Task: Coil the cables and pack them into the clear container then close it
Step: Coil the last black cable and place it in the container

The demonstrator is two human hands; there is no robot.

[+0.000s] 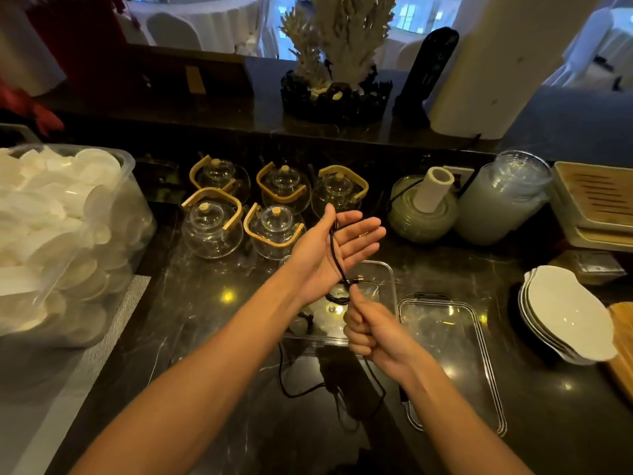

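**A:** Start at your fingers. What are they doing?

**B:** Your left hand (334, 246) is raised palm-up with its fingers straight and slightly spread. The black cable (335, 250) runs across that palm from between thumb and forefinger down toward the wrist. Your right hand (371, 332) is curled into a fist just below it, thumb and forefinger pinching the same cable where a small plug end sticks out. I'd say the left thumb presses the cable against the palm, but the light is too dim to be sure.

**A:** And the rest of the cable?

**B:** It drops from your right fist and lies in loose loops on the dark marble counter (205, 303), nearer to you than the clear container (385, 279).

**A:** Where is that container?

**B:** Directly under your hands, open. Something small and dark lies inside it; I can't tell what. Its clear lid (452, 354) lies flat just to the container's right.

**A:** What surrounds it?

**B:** Beyond the container stand five glass teapots (212, 231) with wooden handles. Far to its left is a big plastic bin (130, 207) full of white dishes. To its right, past the lid, sits a stack of white plates (568, 313), and behind the lid a green jar (423, 217).
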